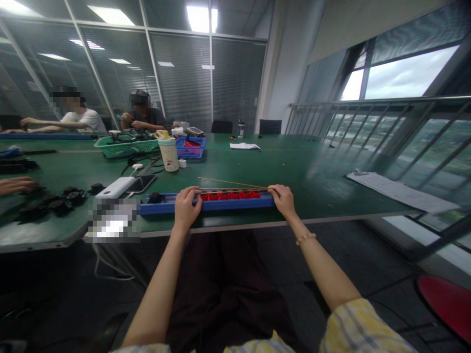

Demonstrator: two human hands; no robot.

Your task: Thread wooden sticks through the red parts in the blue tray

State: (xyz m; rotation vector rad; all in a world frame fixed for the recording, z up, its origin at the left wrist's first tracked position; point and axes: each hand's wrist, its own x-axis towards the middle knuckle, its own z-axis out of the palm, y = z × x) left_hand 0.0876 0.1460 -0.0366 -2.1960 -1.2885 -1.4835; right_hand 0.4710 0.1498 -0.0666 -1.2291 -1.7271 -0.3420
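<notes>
Blue tray of red blocks lies at the near edge of the table. Our left hand rests on it, fingers together, while our right hand pinches the end of a thin rod. We seem to be lining the rod along the blocks, and the next move calls for steady alignment.

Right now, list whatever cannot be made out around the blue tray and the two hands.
- Head view: the left hand covers part of the blue tray; what lies under its fingers is hidden.
- The right hand hides one end of the thin stick; its grip is unclear.
- The red parts are too small to identify.
- A blurred patch masks whatever lies left of the tray.
</notes>
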